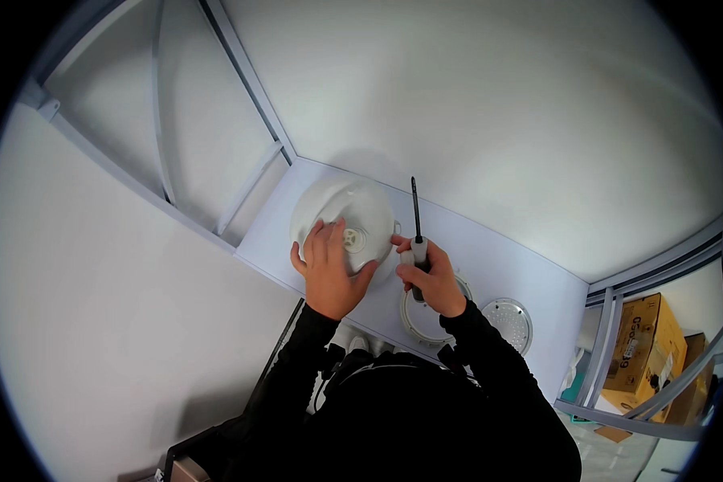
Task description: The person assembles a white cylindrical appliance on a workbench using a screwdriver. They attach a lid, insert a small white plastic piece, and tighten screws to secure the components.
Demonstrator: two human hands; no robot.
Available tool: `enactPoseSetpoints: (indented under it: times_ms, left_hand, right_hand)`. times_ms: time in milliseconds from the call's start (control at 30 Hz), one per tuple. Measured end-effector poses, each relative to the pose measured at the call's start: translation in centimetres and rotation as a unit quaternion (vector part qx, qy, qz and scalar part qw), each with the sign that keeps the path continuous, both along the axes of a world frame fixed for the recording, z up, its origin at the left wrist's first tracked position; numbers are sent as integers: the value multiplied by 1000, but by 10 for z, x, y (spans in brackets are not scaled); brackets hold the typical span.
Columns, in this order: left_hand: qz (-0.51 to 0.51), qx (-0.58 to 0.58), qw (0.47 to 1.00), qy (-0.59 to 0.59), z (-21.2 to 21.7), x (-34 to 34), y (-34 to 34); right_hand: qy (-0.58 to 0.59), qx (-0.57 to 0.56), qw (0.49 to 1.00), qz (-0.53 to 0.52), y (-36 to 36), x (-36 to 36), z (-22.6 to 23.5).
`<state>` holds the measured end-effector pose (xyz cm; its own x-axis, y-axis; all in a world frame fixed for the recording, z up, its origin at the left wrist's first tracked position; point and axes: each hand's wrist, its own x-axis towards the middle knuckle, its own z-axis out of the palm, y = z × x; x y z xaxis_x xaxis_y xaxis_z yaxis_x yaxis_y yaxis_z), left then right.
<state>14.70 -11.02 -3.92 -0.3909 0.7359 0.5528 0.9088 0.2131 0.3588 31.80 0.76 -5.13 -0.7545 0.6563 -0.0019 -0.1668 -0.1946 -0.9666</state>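
Observation:
A large white round housing [368,205] stands on the white table, with a small spoked hub [353,239] at its middle. My left hand [329,269] lies over its near left side, fingers spread and thumb apart, touching the surface. In my right hand [432,277] is a screwdriver [416,217], its dark shaft pointing away from me and its grey and black handle inside my closed fingers. The right index fingertip is near a small clip [398,227] on the housing's right edge; I cannot tell whether they touch. Under my right wrist lies a white ring [414,320], partly hidden.
A round perforated plate [508,324] lies on the table [550,293] right of the ring. Grey frame posts [249,88] rise at the left and right ends. Cardboard boxes [639,345] stand beyond the right end. A pale wall [490,104] borders the table's far side.

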Motion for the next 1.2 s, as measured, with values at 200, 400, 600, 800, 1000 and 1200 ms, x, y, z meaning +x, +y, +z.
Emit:
enactPoseSetpoints:
  times_ms: [200, 400, 600, 800, 1000, 1200]
  left_hand:
    - [-40, -6, 999, 9, -2, -5, -9]
    - [-47, 44, 998, 10, -19, -19, -14]
    - [-57, 88, 993, -52, -15, -41, -40]
    - [-65, 136, 984, -96, -12, -75, -69]
    - [-217, 181, 933, -223, -10, -120, -97]
    - [-247, 225, 884, -326, -19, -144, -94]
  right_hand:
    - [29, 1, 1000, -1, -5, -3, 7]
    - [52, 15, 999, -3, -15, -9, 11]
    - [85, 45, 994, 42, -30, -25, 15]
    - [120, 114, 985, 40, -63, -62, 21]
    - [59, 135, 988, -37, -106, -98, 42]
    - [66, 127, 985, -93, -141, -132, 47]
